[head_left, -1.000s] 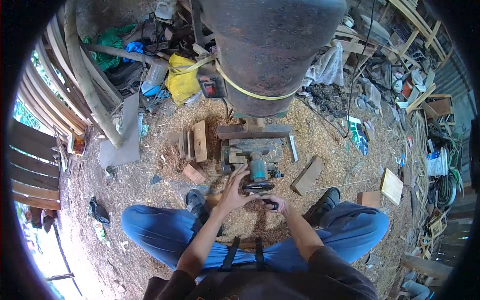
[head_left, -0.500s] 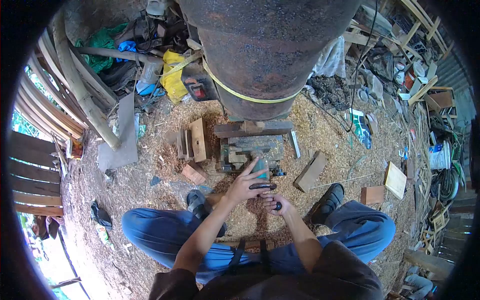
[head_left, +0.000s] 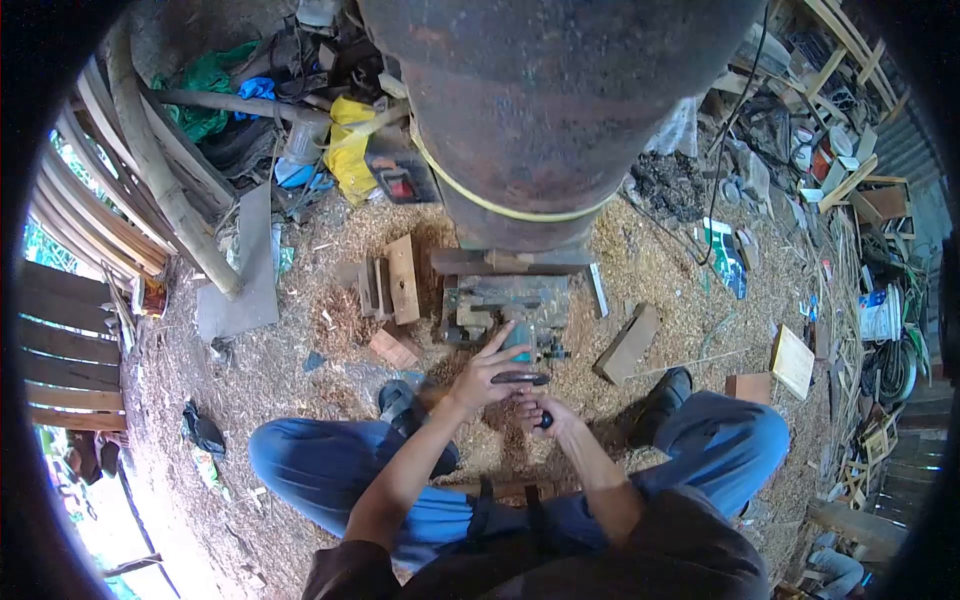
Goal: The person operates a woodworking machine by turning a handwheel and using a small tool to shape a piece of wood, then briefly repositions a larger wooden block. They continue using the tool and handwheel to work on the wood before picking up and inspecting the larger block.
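Observation:
I sit on the sawdust floor with my knees apart. Between them stands a small machine [head_left: 500, 305] with a teal motor body [head_left: 520, 338] and a black round handwheel [head_left: 520, 378] at its near end. My left hand [head_left: 482, 375] rests on the left side of the handwheel, fingers spread over its rim. My right hand [head_left: 540, 410] is just below the wheel, closed around a small dark knob or handle [head_left: 544, 421]. What the knob joins to is hidden by my fingers.
A big rusty drum [head_left: 545, 100] with a yellow strap looms over the machine. Wood blocks [head_left: 402, 280] lie left, another block [head_left: 628, 343] right, a pale board [head_left: 792, 362] far right. Yellow bag [head_left: 350, 150], poles and planks at left; scrap piles at right.
My left hand shifted slightly on the handwheel and my right hand dropped a little with the knob. The view tilted, bringing the drum lower in the picture.

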The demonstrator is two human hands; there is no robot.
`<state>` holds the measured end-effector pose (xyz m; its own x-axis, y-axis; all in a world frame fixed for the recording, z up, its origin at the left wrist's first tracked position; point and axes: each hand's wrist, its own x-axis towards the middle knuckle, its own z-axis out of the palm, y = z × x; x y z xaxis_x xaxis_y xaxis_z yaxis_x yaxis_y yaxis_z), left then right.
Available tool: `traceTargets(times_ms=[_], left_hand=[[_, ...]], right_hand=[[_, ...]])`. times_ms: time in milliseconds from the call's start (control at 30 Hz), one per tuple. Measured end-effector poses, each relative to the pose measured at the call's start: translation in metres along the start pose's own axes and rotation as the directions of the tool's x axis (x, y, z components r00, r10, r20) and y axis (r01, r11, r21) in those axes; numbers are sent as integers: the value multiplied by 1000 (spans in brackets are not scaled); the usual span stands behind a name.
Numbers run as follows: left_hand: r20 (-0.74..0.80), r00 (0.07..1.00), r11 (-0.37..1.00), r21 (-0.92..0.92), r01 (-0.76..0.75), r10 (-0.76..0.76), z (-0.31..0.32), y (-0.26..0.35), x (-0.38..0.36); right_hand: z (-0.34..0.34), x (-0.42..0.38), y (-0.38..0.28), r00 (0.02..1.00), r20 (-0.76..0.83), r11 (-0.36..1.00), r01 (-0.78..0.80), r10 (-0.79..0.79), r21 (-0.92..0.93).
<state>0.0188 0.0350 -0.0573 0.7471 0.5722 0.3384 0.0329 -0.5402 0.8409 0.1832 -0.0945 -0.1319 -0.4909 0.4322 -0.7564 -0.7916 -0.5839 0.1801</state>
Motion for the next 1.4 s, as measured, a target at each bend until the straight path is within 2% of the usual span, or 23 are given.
traceTargets(times_ms=[133,200,233,367,467,533,567,600,667,733,800,833,867,933,967,1033,1067,1133,1167,1200,1233,1267,1400], left_hand=[[21,1000,998,60,-16,15,-4,4,2],[-6,1000,996,86,-29,30,0,8,4],[-12,1000,996,90,-20,21,1,9,4],[-32,999,995,97,-21,24,0,12,3],[-30,999,989,147,-27,31,-2,14,6],[-60,998,991,131,-5,13,1,15,7],[-62,998,988,152,19,-10,5,14,7],[-59,998,988,155,14,-5,10,14,8],[-132,991,989,146,-13,32,23,14,15],[-153,987,988,154,-18,42,32,12,20],[-101,995,994,105,-6,16,29,15,18],[-84,996,993,114,-21,31,29,13,17],[-91,995,992,123,-31,42,27,16,20],[-136,991,991,133,31,-13,27,24,15],[-160,987,992,119,51,-31,28,22,11],[-197,978,990,113,86,-62,35,17,1],[-234,968,987,103,122,-95,40,14,-6],[-224,968,986,98,135,-111,48,6,-12],[-279,943,982,-3,187,-181,53,3,-13],[-325,911,967,-104,231,-253,54,6,-12],[-272,937,971,29,236,-220,49,6,-11],[-270,938,971,32,236,-219,45,7,-10],[-223,937,962,-23,270,-269,46,8,-14]], right_hand=[[5,-3,0,999,41,1000,-2,2,3],[6,-9,0,996,-64,996,52,-57,-79],[-1,-5,-4,999,23,999,-34,35,-31],[1,-3,-5,1000,-3,996,-18,18,-85],[4,-4,-8,999,-43,995,-5,0,-101],[21,-17,-6,988,-144,980,31,-60,-195],[9,-17,-12,999,-36,980,22,-29,-197],[8,-20,-18,999,-31,980,27,-34,-196],[1,-31,-31,993,-55,926,81,-108,-369],[-8,-37,-36,992,-63,946,85,-110,-313],[21,-61,-15,854,-52,701,388,-517,-599],[29,-61,-9,758,-78,529,374,-648,-762],[17,-43,-9,659,-145,455,327,-738,-828],[28,-50,4,400,55,125,410,-915,-903],[29,-51,3,394,59,120,415,-917,-902],[26,-51,8,81,300,-278,210,-951,-937],[25,-51,10,86,295,-273,209,-951,-939],[28,-48,7,-57,362,-344,475,-931,-810],[39,-55,11,-4,329,-253,646,-944,-720],[48,-57,10,0,326,-249,648,-945,-720],[60,-57,7,-78,504,-459,551,-860,-697],[66,-56,2,-131,667,-647,432,-734,-628],[62,-46,-12,-103,723,-677,458,-684,-576]])
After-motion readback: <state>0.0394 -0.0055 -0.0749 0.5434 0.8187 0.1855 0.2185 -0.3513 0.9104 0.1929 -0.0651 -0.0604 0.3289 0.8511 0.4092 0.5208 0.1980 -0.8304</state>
